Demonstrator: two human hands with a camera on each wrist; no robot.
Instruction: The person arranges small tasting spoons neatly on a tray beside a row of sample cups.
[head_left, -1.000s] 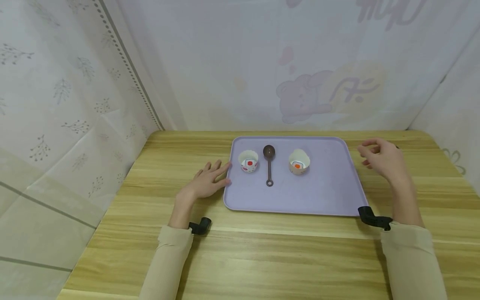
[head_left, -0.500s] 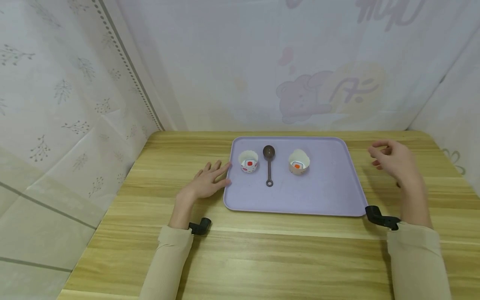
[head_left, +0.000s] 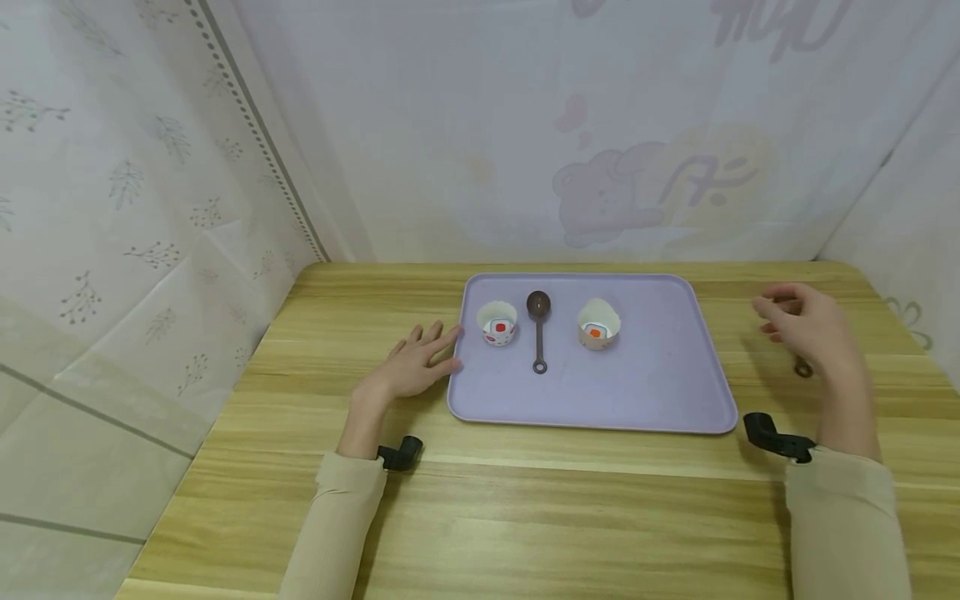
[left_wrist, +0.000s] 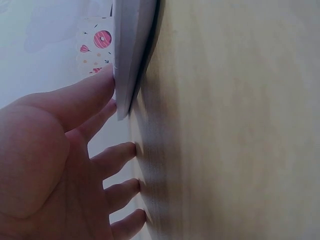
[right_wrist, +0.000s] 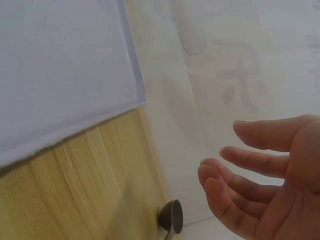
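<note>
My left hand [head_left: 408, 364] lies spread at the left side of a lilac tray [head_left: 637, 392]. In the left wrist view its thumb and index finger [left_wrist: 95, 122] are at the tray's edge, and the other fingertips rest on the wood. On the tray stand a white patterned paper baking cup [head_left: 498, 337] with a red-marked piece inside and a beige one [head_left: 597, 342] with an orange-marked piece. Between them lies a brown measuring spoon [head_left: 538, 329]. My right hand [head_left: 813, 329], fingers loosely curled around nothing, hovers right of the tray, over a second brown measuring spoon [right_wrist: 171, 216], mostly hidden in the head view.
The tray lies on a wood-grain table [head_left: 525, 517] near its back edge. Pale printed cloth [head_left: 450, 125] hangs behind and at both sides. A black wrist mount [head_left: 780, 440] sticks out from the right sleeve, close to the tray's front right corner.
My right hand has moved right, away from the tray, and the ring end of the second spoon's handle has come into sight beside it. The left hand and the things on the tray have stayed put.
</note>
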